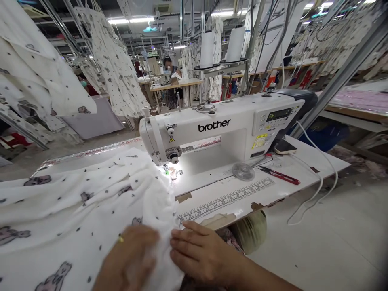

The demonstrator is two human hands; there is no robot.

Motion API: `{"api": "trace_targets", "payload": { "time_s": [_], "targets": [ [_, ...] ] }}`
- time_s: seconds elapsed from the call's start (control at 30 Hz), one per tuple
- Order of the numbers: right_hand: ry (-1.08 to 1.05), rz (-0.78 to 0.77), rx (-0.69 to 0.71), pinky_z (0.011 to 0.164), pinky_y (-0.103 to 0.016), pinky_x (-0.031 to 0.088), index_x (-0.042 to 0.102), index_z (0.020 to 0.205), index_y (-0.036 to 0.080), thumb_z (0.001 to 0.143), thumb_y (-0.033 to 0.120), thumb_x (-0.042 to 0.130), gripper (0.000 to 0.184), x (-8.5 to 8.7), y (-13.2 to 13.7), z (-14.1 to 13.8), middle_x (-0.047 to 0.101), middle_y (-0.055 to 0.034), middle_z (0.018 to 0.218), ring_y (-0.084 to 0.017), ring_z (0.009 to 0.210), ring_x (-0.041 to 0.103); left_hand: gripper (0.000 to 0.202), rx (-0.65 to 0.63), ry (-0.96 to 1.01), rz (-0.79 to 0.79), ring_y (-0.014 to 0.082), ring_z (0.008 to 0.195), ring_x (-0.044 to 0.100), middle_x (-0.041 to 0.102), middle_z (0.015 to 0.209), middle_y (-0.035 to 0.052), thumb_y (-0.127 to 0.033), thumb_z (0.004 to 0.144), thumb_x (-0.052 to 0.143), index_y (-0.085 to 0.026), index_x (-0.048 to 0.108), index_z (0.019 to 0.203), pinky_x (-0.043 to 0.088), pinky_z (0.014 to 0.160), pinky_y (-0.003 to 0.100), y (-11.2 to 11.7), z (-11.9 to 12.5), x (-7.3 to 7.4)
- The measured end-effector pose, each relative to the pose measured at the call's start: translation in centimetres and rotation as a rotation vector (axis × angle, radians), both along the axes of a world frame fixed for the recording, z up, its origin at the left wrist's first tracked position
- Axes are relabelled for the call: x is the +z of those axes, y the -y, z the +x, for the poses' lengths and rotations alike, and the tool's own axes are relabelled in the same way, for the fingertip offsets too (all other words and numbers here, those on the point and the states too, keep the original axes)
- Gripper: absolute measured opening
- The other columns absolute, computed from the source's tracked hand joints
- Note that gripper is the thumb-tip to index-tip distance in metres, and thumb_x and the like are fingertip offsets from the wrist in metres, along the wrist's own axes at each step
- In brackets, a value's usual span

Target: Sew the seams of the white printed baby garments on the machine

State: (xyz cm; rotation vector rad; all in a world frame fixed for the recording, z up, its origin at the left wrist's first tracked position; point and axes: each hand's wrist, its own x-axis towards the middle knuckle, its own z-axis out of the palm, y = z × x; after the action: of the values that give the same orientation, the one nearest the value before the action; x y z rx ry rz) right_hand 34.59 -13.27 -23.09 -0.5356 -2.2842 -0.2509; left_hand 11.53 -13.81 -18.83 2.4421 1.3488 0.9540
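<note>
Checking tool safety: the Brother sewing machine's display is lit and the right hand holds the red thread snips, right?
The display on the Brother sewing machine is lit, but in the head view the red thread snips lie on the sewing table, not in the right hand.

Left hand (129, 254): outline blurred by motion; one narrow, yellow ring (121, 239) worn on a finger, fine detail unreadable; right hand (209, 254): bare, outline clearer, fingers slender; right forearm (257, 275): bare to the frame's edge.
</note>
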Motion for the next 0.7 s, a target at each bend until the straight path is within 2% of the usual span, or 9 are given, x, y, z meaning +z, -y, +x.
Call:
{"api": "trace_targets", "payload": {
  "time_s": [0.07, 0.17, 0.27, 0.33, 0.43, 0.5, 0.57, 0.63, 0.7],
  "targets": [
    [0.043, 0.012, 0.048, 0.112, -0.033, 0.038, 0.067, 0.093, 0.015, 0.097, 0.015, 0.054, 0.014, 0.4, -0.8, 0.0, 0.072, -0.0030, 0.098, -0.014, 0.105, 0.062, 0.035, 0.224, 0.002, -0.096, 0.0230, 0.110, 0.063, 0.068, 0.118, 0.0058, -0.048, 0.097, 0.042, -0.024, 0.064, 0.110, 0.053, 0.090, 0.035, -3.7, -0.4, 1.3],
    [0.098, 0.034, 0.116, 0.099, -0.027, 0.046, 0.066, 0.090, 0.016, 0.096, 0.015, 0.053, 0.014, 1.7, -1.7, 0.2, 0.071, -0.0043, 0.087, -0.012, 0.093, 0.064, 0.058, 0.471, -0.205, -0.224, 0.0281, 0.110, 0.063, 0.059, 0.133, 0.0144, -0.057, 0.097, 0.031, -0.017, 0.047, 0.135, 0.052, 0.085, 0.040, -9.2, 0.6, 2.4],
    [0.089, 0.005, 0.151, 0.090, -0.026, 0.049, 0.066, 0.093, 0.015, 0.097, 0.016, 0.050, 0.017, 2.7, -2.2, 1.1, 0.070, -0.0048, 0.083, -0.012, 0.085, 0.064, 0.044, 0.472, -0.430, -0.298, 0.0292, 0.090, 0.067, 0.069, 0.101, 0.0133, -0.050, 0.095, 0.036, -0.016, 0.060, 0.110, 0.048, 0.070, 0.036, -12.5, 2.2, 2.9],
    [0.074, -0.068, 0.148, 0.086, -0.026, 0.049, 0.066, 0.094, 0.017, 0.098, 0.016, 0.048, 0.019, 2.9, -2.3, 1.9, 0.070, -0.0044, 0.082, -0.012, 0.081, 0.063, 0.028, 0.434, -0.488, -0.315, 0.0272, 0.073, 0.065, 0.067, 0.075, 0.0080, -0.041, 0.092, 0.043, -0.019, 0.060, 0.085, 0.042, 0.061, 0.032, -12.9, 2.6, 3.2],
    [0.116, -0.233, 0.188, 0.079, -0.024, 0.047, 0.066, 0.090, 0.020, 0.096, 0.015, 0.046, 0.021, 2.9, -2.7, 3.1, 0.069, -0.0015, 0.077, -0.011, 0.073, 0.061, 0.020, 0.449, -0.603, -0.315, 0.0249, 0.063, 0.061, 0.063, 0.067, 0.0049, -0.033, 0.091, 0.043, -0.021, 0.054, 0.079, 0.035, 0.053, 0.030, -11.8, 2.2, 3.3],
    [0.228, -0.345, 0.249, 0.074, -0.023, 0.045, 0.065, 0.083, 0.021, 0.090, 0.013, 0.053, 0.015, 3.2, -3.5, 3.4, 0.068, 0.0019, 0.073, -0.010, 0.068, 0.060, 0.018, 0.463, -0.702, -0.314, 0.0242, 0.064, 0.062, 0.065, 0.076, 0.0049, -0.028, 0.092, 0.039, -0.021, 0.054, 0.086, 0.034, 0.051, 0.029, -10.9, 1.8, 3.0],
    [0.379, -0.438, 0.327, 0.069, -0.023, 0.044, 0.065, 0.081, 0.021, 0.079, 0.015, 0.066, 0.007, 4.0, -4.7, 3.1, 0.068, 0.0052, 0.071, -0.010, 0.068, 0.060, 0.020, 0.457, -0.768, -0.220, 0.0258, 0.074, 0.064, 0.068, 0.090, 0.0076, -0.021, 0.092, 0.037, -0.019, 0.056, 0.099, 0.040, 0.053, 0.031, -10.3, 1.5, 2.5],
    [0.507, -0.498, 0.412, 0.065, -0.024, 0.042, 0.070, 0.087, 0.022, 0.071, 0.017, 0.075, 0.017, 5.1, -6.2, 2.5, 0.070, 0.0065, 0.072, -0.011, 0.068, 0.061, 0.030, 0.416, -0.754, 0.016, 0.0299, 0.094, 0.064, 0.066, 0.109, 0.0131, -0.014, 0.090, 0.037, -0.014, 0.056, 0.114, 0.048, 0.067, 0.038, -10.2, 1.6, 2.0],
    [0.584, -0.531, 0.489, 0.060, -0.025, 0.039, 0.072, 0.097, 0.023, 0.072, 0.021, 0.077, 0.026, 6.3, -7.9, 1.8, 0.072, 0.0055, 0.076, -0.012, 0.068, 0.061, 0.039, 0.281, -0.697, 0.277, 0.0337, 0.115, 0.056, 0.060, 0.127, 0.0160, -0.012, 0.090, 0.039, -0.011, 0.053, 0.126, 0.047, 0.088, 0.046, -10.4, 2.0, 1.6]
  ]
}}
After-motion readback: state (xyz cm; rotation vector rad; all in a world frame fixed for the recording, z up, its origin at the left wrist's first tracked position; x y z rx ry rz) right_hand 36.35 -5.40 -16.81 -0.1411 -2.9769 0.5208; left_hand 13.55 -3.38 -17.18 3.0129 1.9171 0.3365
